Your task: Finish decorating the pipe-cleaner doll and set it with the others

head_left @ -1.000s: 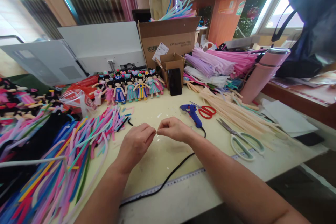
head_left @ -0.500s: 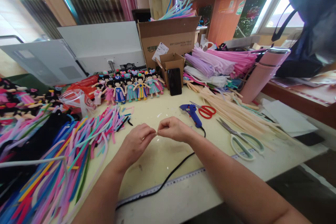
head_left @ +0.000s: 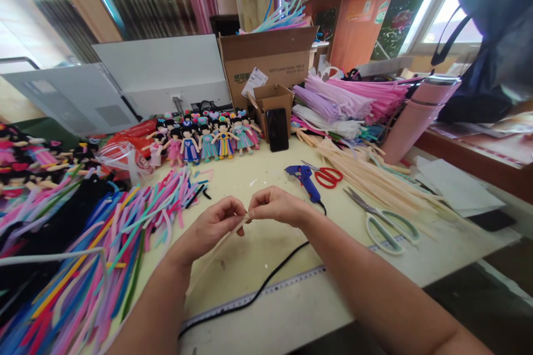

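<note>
Both hands meet above the middle of the table, pinching a thin cream-coloured pipe cleaner [head_left: 221,245]. My left hand [head_left: 213,227] is closed on it, thumb and fingers together near its upper end. From there the stem slants down toward my left wrist. My right hand [head_left: 278,206] grips the tip, fingertips touching those of the left; the very end is hidden between them. Just beyond my right hand lies a blue hot glue gun [head_left: 305,178], its black cord [head_left: 278,269] running under my right forearm.
Red-handled scissors [head_left: 328,176] and larger pale-green-handled scissors [head_left: 385,224] lie right, near beige pipe cleaners [head_left: 366,175]. Coloured pipe cleaners [head_left: 104,255] cover the left side. Small dolls [head_left: 206,141], a phone [head_left: 277,130] and a cardboard box [head_left: 270,58] stand behind. A ruler [head_left: 287,284] runs along the front.
The left hand has turned and its fingers have curled more, so the pipe cleaner's length now shows below it. My right hand stays nearly in place.
</note>
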`<action>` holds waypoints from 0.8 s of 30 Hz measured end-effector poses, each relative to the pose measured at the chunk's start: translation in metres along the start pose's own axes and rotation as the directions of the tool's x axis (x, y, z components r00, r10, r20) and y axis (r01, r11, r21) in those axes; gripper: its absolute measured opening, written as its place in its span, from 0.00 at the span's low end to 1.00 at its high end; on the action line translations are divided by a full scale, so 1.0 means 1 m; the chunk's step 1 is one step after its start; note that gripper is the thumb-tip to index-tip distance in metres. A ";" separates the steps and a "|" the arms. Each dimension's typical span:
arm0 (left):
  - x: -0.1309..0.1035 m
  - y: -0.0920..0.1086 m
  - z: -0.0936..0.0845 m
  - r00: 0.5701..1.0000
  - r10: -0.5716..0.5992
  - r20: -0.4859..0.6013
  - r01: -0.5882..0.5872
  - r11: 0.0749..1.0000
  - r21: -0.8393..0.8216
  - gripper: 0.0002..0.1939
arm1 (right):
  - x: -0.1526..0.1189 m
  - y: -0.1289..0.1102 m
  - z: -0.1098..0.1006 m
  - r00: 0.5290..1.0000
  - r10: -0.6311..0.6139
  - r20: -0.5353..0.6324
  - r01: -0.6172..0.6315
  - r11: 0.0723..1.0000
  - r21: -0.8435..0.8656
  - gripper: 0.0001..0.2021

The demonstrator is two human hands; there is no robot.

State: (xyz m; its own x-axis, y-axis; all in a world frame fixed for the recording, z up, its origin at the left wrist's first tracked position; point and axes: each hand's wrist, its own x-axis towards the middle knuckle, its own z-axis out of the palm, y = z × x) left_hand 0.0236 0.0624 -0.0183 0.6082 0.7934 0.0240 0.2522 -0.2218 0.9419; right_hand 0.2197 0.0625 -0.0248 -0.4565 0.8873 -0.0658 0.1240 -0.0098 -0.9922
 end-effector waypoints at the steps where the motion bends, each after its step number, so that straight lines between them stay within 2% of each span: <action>1: -0.001 0.001 0.000 1.000 0.014 -0.021 -0.013 1.000 0.022 0.11 | -0.001 -0.001 0.000 1.000 0.018 -0.001 -0.018 0.999 0.046 0.07; 6: -0.005 0.008 0.002 0.981 0.098 -0.166 -0.079 0.990 0.119 0.11 | -0.002 -0.006 -0.001 0.997 0.073 0.002 -0.071 0.970 0.232 0.07; 10: -0.004 0.011 0.006 0.943 0.236 -0.236 -0.155 0.936 0.316 0.09 | -0.001 -0.006 -0.001 0.998 0.064 0.012 -0.065 0.956 0.285 0.07; 15: 0.000 0.008 0.009 0.836 0.486 -0.255 -0.329 0.815 0.477 0.07 | 0.000 -0.006 0.001 0.998 0.054 -0.007 -0.050 0.952 0.301 0.11; 17: 0.001 0.006 0.010 0.811 0.531 -0.244 -0.350 0.776 0.525 0.07 | 0.000 -0.005 0.002 0.998 0.056 -0.024 -0.047 0.959 0.280 0.10; 21: 0.001 0.005 0.013 0.830 0.506 -0.235 -0.283 0.745 0.605 0.09 | 0.000 -0.003 0.004 0.994 0.046 -0.098 -0.029 0.986 0.163 0.08; 24: 0.002 0.005 0.018 0.856 0.435 -0.281 -0.187 0.767 0.614 0.09 | 0.001 -0.001 0.006 0.987 0.004 -0.162 0.004 0.999 0.047 0.07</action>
State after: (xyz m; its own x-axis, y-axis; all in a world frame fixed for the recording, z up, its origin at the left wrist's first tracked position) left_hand 0.0392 0.0526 -0.0197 0.4183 0.7419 0.5240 0.5416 -0.6669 0.5119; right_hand 0.2138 0.0609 -0.0241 -0.3071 0.9503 -0.0517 0.0803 -0.0283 -0.9964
